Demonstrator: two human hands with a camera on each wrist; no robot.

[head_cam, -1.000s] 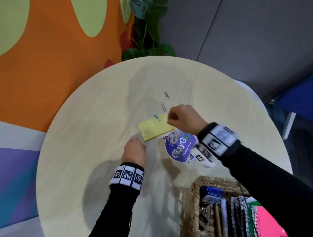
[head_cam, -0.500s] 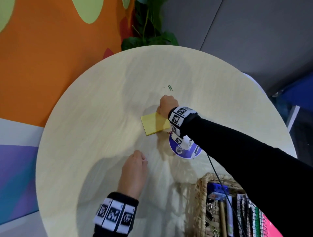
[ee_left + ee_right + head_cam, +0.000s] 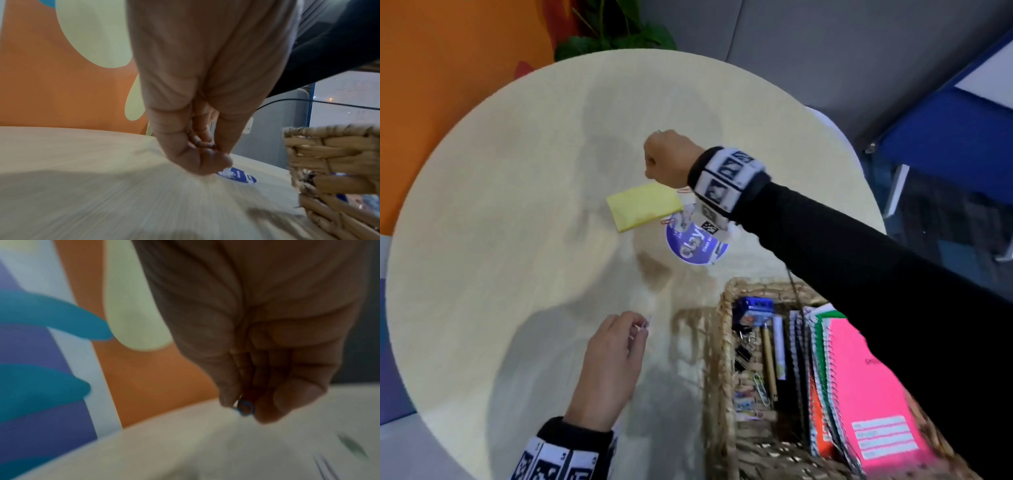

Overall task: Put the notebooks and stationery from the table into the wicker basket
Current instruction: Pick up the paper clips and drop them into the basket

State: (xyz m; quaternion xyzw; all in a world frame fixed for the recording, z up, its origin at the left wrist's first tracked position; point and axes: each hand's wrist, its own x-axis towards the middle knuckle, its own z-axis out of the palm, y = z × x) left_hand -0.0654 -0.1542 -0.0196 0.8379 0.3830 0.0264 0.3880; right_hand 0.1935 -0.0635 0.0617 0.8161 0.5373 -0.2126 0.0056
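Note:
My right hand [image 3: 666, 156] is a fist beyond the yellow sticky-note pad [image 3: 645, 205]. In the right wrist view its fingertips [image 3: 265, 410] pinch a blue paper clip [image 3: 244, 407] just above the table. A blurred green clip [image 3: 351, 444] lies beside it on the table. My left hand [image 3: 638, 329] hovers near the wicker basket [image 3: 724, 346] and pinches a small pinkish paper clip [image 3: 642, 326]. Two red clips [image 3: 667, 221] lie at the pad's edges. The basket holds spiral notebooks [image 3: 873, 387], pens and clips.
A round purple sticker [image 3: 697, 245] lies flat on the round pale wooden table [image 3: 500, 240], between the pad and the basket. A plant [image 3: 616, 34] and an orange wall stand behind the table. A black cable hangs from my right wrist over the basket.
My right hand reached farther across the table, past the pad, and the loose blue and pink clips are gone from there. My left hand drew back from the pad toward the basket.

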